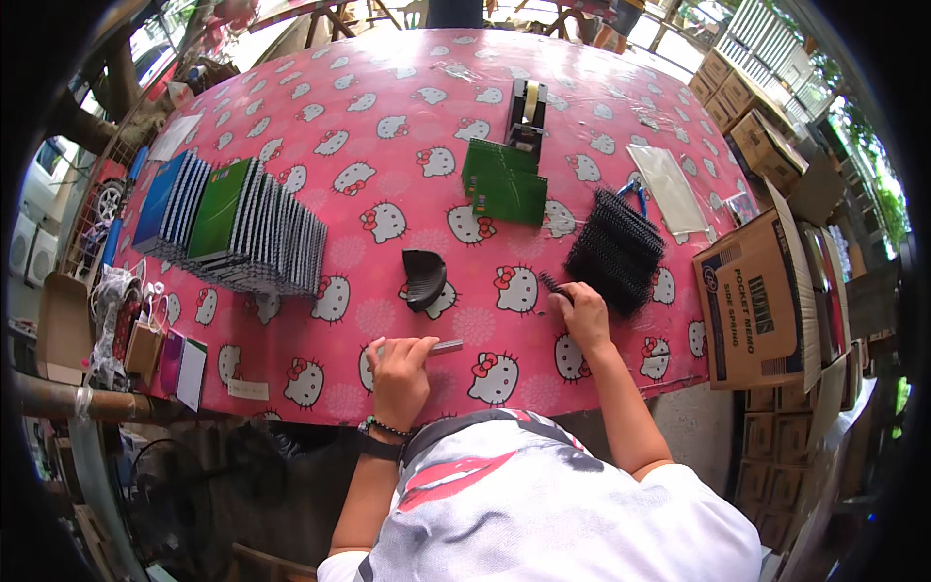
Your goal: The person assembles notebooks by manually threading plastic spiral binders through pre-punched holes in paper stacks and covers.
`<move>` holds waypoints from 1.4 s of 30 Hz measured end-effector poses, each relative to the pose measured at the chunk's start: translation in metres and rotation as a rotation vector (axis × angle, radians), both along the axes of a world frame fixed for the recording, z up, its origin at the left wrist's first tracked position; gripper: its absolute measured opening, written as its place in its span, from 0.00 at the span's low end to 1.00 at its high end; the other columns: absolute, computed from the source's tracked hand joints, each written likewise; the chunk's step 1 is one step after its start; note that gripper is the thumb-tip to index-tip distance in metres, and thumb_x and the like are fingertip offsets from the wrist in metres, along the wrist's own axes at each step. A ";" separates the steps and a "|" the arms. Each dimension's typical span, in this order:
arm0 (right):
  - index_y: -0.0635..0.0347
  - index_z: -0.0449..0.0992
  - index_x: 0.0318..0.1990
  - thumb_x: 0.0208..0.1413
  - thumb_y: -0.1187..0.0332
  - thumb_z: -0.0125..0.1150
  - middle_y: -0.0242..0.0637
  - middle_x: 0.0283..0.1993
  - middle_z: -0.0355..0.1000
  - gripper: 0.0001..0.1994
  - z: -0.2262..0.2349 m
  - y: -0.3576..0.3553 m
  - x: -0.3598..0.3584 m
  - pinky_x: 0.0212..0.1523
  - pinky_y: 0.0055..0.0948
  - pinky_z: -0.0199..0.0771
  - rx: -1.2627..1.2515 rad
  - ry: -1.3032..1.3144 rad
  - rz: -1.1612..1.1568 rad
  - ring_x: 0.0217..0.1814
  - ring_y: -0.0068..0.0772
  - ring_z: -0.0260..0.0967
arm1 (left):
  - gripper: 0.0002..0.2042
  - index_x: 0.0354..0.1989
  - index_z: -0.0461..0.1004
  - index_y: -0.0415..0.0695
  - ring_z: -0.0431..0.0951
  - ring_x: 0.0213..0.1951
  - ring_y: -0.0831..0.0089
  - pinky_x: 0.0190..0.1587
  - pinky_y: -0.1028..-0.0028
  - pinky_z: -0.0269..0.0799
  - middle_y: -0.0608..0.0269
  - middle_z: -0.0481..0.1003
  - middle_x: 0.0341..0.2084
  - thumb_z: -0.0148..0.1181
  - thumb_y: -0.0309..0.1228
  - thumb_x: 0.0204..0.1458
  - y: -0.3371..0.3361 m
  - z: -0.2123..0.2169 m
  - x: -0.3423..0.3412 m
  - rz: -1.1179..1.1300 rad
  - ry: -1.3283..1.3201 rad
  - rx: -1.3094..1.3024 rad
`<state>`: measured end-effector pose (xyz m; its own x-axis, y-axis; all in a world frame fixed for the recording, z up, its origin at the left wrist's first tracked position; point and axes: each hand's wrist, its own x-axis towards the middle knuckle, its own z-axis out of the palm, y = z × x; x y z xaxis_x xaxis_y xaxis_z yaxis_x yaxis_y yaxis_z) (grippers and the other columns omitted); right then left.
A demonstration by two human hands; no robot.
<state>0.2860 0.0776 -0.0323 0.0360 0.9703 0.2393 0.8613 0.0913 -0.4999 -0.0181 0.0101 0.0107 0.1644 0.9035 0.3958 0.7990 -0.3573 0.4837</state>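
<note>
**Two hands at the pink table**

Two bare hands rest on the table [320,97], which wears a pink cloth printed with cat faces. The left hand [400,373] is closed around a slim grey tool [444,346], lying flat on the cloth near the table's front edge. The right hand [582,315], to the right of the tool, pinches one black coil [555,284] between its fingertips. Just beyond that hand lies the coil pile [616,250]. Behind the tool, toward the table's middle, sits a curved black clip [424,276]. Farther back lie green covers [504,180] with a tape dispenser [527,114] behind them. A row of notebooks [238,228] stands at the table's left. A cardboard box [761,306] stands off the right edge.
</note>
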 end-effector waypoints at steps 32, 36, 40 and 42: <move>0.60 0.75 0.35 0.43 0.79 0.64 0.33 0.33 0.68 0.10 0.059 -0.005 -0.083 0.38 0.25 0.69 -0.309 0.416 0.653 0.35 0.27 0.68 | 0.07 0.31 0.76 0.50 0.69 0.35 0.73 0.47 0.65 0.55 0.73 0.70 0.26 0.62 0.35 0.44 0.004 -0.011 0.000 0.020 -0.012 0.084; 0.60 0.74 0.34 0.42 0.80 0.64 0.32 0.33 0.68 0.10 0.055 -0.004 -0.084 0.38 0.25 0.69 -0.281 0.444 0.664 0.35 0.27 0.68 | 0.06 0.30 0.76 0.51 0.69 0.34 0.73 0.47 0.64 0.55 0.73 0.69 0.26 0.62 0.35 0.44 0.003 -0.011 0.000 0.024 -0.023 0.090; 0.61 0.74 0.34 0.43 0.81 0.63 0.32 0.33 0.68 0.09 0.052 -0.003 -0.082 0.37 0.24 0.69 -0.330 0.485 0.736 0.34 0.25 0.67 | 0.06 0.31 0.75 0.51 0.69 0.34 0.73 0.47 0.64 0.55 0.72 0.69 0.26 0.62 0.35 0.45 0.002 -0.011 0.000 0.017 -0.022 0.081; 0.62 0.74 0.34 0.45 0.80 0.63 0.31 0.31 0.68 0.08 0.048 -0.002 -0.079 0.35 0.24 0.68 -0.453 0.522 0.760 0.33 0.23 0.66 | 0.06 0.31 0.75 0.50 0.70 0.35 0.72 0.47 0.64 0.55 0.72 0.69 0.26 0.62 0.35 0.45 0.002 -0.010 -0.001 0.014 -0.019 0.073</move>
